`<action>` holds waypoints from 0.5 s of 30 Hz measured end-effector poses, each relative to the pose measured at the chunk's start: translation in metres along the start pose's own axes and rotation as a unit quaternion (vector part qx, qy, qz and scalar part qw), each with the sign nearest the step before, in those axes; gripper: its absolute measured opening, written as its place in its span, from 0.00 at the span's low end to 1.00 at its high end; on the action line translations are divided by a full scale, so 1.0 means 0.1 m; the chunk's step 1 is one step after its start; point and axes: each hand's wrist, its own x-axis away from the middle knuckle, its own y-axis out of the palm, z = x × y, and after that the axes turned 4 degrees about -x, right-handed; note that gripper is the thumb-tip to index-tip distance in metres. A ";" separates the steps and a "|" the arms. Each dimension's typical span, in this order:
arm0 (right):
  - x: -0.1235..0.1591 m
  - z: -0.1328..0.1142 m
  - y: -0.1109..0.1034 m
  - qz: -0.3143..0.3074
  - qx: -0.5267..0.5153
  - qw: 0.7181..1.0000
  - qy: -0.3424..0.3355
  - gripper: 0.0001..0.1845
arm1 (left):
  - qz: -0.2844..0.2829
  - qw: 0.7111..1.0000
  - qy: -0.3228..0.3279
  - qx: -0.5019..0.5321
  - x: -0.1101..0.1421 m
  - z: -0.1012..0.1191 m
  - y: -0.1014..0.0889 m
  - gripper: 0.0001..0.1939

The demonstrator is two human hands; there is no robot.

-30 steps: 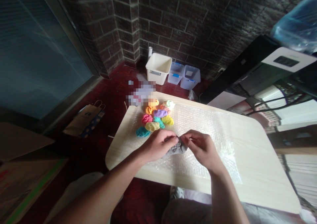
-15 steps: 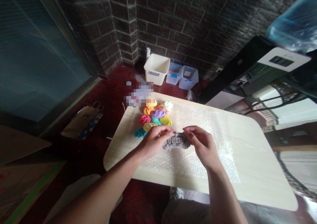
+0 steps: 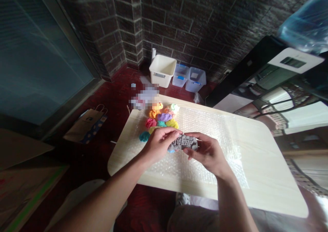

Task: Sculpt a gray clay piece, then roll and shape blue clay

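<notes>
Grey knobbly piece [image 3: 185, 142], soft-looking and strap-shaped, is held up between two hands in the head view, over the near middle of the table [image 3: 271, 177]. Rows of small bumps cover the face turned toward the wearer. The left hand [image 3: 159, 141] pinches its left end, thumb on the near face and fingers at the far side. The right hand [image 3: 207, 150] grips the right end between a thumb low on the near edge and fingers running along the far edge.

That right-hand hold is what has changed: half a second ago the fingertips nipped only the far right corner, and a smooth grey margin showed below the bumps. Now the thumb is underneath, the margin is mostly out of sight and the piece looks more compact. I take this as a switch from stretching or turning it to a firmer, supporting hold, useful for handling the bumpy face. A blue bit [image 3: 171, 151] has come into sight just below the left end; what it belongs to I cannot tell.

Far left of the hands, the coloured lumps [image 3: 164, 117] lie bunched on bubble wrap [image 3: 210, 129] as before. The left hand now hides more of the pale yellow lump [image 3: 151, 130].
</notes>
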 end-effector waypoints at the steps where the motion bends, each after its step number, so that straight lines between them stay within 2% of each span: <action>1: -0.01 0.00 0.00 0.001 -0.002 1.000 -0.003 0.23 | -0.010 1.000 -0.013 0.016 0.01 0.01 0.00 0.16; 4: -0.02 0.01 -0.02 0.015 -0.009 1.000 -0.020 0.23 | -0.065 0.994 -0.048 0.068 0.03 0.03 0.01 0.21; 7: -0.03 0.01 -0.04 0.026 -0.019 0.999 -0.038 0.31 | -0.096 0.991 -0.044 0.083 0.03 0.04 0.02 0.30; 10: -0.04 0.00 -0.01 0.018 -0.024 0.999 -0.040 0.34 | -0.096 0.994 -0.025 0.056 0.04 0.05 0.03 0.26; 15: -0.04 0.02 0.03 0.015 -0.019 0.999 -0.033 0.23 | -0.085 0.996 -0.005 0.021 0.04 0.04 0.04 0.22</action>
